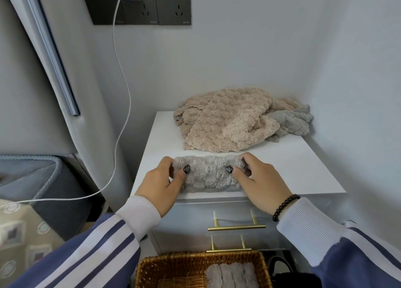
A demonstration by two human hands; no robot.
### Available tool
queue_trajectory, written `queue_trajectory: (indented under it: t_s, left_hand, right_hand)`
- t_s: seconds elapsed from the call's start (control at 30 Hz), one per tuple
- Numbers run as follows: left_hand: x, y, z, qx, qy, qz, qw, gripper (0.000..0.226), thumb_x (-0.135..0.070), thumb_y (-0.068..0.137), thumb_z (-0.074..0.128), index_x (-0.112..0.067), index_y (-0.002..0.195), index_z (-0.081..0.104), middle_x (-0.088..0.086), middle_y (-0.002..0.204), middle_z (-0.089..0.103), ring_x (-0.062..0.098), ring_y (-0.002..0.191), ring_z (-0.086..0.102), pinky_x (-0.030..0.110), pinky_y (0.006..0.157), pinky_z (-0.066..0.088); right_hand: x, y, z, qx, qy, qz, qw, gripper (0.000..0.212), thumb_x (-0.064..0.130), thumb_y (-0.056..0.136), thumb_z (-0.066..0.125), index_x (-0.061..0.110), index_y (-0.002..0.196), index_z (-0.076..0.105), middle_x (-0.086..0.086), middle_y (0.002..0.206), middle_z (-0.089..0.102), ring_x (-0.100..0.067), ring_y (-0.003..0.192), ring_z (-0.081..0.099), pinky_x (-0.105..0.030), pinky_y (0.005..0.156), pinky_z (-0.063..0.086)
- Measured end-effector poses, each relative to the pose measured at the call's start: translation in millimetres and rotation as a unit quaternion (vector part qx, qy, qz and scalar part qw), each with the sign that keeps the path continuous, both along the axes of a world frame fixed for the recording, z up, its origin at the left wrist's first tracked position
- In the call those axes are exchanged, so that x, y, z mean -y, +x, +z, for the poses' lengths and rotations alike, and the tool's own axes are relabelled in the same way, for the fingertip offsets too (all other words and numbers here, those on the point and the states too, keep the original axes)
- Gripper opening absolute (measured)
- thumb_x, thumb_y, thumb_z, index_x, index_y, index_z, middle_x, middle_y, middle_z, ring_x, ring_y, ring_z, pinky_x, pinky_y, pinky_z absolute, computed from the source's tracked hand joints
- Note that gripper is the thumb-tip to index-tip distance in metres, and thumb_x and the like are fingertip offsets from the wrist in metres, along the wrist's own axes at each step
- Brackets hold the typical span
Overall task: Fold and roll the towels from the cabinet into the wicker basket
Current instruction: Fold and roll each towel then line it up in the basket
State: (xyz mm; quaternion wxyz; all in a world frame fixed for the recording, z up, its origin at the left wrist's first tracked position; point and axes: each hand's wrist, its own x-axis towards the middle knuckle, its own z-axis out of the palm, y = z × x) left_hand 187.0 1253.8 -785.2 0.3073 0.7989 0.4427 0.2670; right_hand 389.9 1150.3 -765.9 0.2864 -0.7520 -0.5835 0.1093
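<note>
A grey fluffy towel (208,175) lies rolled into a short bundle near the front edge of the white cabinet top (303,170). My left hand (160,183) grips its left end and my right hand (260,179) grips its right end, thumbs on top. Behind it sits a loose heap of beige towels (223,120) with a grey towel (293,120) at its right. Below, at the bottom edge, the wicker basket (173,268) holds several rolled grey towels (232,275) side by side.
The cabinet stands in a wall corner, with two drawers and gold handles (236,226) in front. A white charger cable (121,92) hangs from a wall socket at left. A grey woven bin (32,172) and patterned bedding (19,233) lie left. A dark bag (288,274) sits right of the basket.
</note>
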Motion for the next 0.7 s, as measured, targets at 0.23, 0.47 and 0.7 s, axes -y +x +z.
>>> queue_trajectory:
  t_s: [0.23,0.47,0.7]
  left_hand:
    - [-14,19,0,-0.069,0.038,0.05,0.996,0.026,-0.04,0.096,0.046,-0.025,0.077,0.036,-0.003,0.064,0.052,0.017,0.058,0.049,0.029,0.051,0.033]
    - [-21,34,1,-0.116,0.005,0.095,0.989,0.026,-0.047,0.092,0.047,-0.021,0.093,0.046,0.0,0.071,0.059,0.02,0.068,0.056,0.029,0.056,0.039]
    - [-25,41,-5,-0.017,0.092,0.056,0.994,0.027,-0.02,0.088,0.06,-0.024,0.115,0.059,0.002,0.118,0.05,0.023,0.101,0.057,0.036,0.086,0.049]
  right_hand:
    - [-20,-1,-15,0.023,0.019,-0.073,0.997,0.025,0.042,0.098,0.042,0.019,0.105,0.05,0.011,0.063,0.047,-0.008,0.055,0.047,-0.023,0.051,0.032]
    - [-28,3,-22,-0.07,0.072,-0.121,0.988,0.03,0.039,0.091,0.057,0.026,0.118,0.051,0.007,0.073,0.058,-0.009,0.069,0.057,-0.024,0.062,0.043]
    - [-35,1,-35,0.083,0.211,-0.008,0.974,0.024,0.001,0.084,0.064,0.016,0.102,0.069,-0.005,0.111,0.055,-0.02,0.092,0.058,-0.037,0.076,0.053]
